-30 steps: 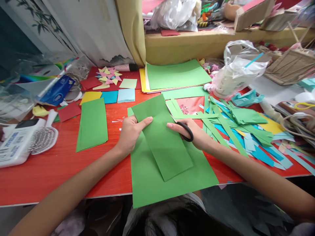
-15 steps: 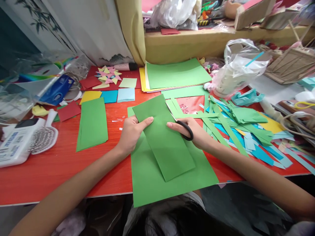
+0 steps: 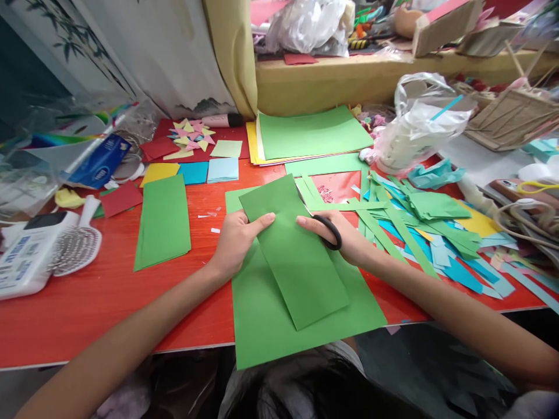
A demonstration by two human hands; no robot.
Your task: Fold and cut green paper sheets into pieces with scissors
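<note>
My left hand (image 3: pixel 238 238) pinches the left edge of a folded green paper rectangle (image 3: pixel 294 250), thumb on top. My right hand (image 3: pixel 345 235) is closed round black-handled scissors (image 3: pixel 329 231) at the paper's right edge, with its forefinger resting on the sheet; the blades are hidden. The folded piece lies tilted over a larger green sheet (image 3: pixel 262 326) that overhangs the front edge of the red table (image 3: pixel 87 302).
Another green rectangle (image 3: pixel 163 221) lies to the left, beside a white hairbrush (image 3: pixel 76 244) and a calculator (image 3: pixel 24 256). Green and blue paper strips (image 3: pixel 414 227) are heaped on the right. A paper stack (image 3: pixel 312 134) and a plastic bag (image 3: pixel 419 128) stand behind.
The folded green piece has slid a little toward me and to the right between both hands. The hands have barely moved.
</note>
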